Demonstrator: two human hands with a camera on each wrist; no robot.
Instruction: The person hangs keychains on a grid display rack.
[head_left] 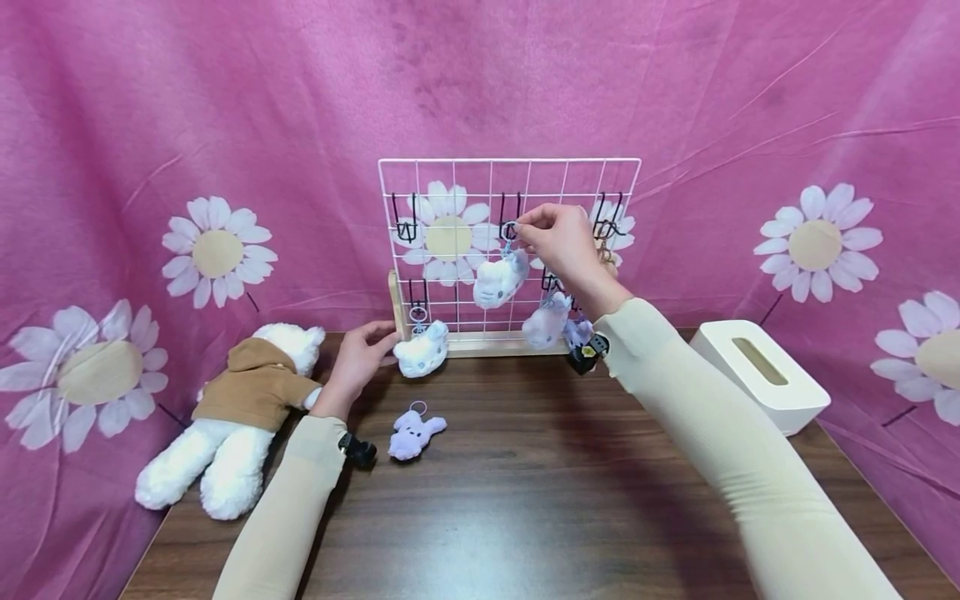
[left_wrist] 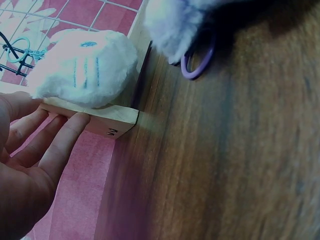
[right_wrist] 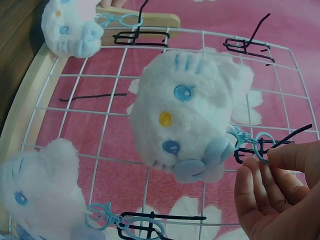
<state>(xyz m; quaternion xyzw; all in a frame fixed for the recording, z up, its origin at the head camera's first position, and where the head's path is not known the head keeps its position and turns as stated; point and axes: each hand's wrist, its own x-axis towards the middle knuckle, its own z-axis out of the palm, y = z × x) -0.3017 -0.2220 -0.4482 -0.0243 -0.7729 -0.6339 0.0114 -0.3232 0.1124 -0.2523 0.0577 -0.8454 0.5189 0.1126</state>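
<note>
My right hand pinches the light blue ring of a white cat-head plush keychain between thumb and index finger. The ring overlaps a black hook at the middle of the white wire grid rack. The plush hangs below it, with blue eyes, a yellow nose and a blue bow. At the rack's lower left, my left hand touches the end of the wooden base with extended fingers. Right beside it hangs another white cat-head plush keychain on a lower hook.
A purple plush keychain lies on the wooden table. More plush keychains, including a whitish one, hang on the rack's right side. An upper-left hook holds nothing. A teddy bear lies left; a white tissue box stands right.
</note>
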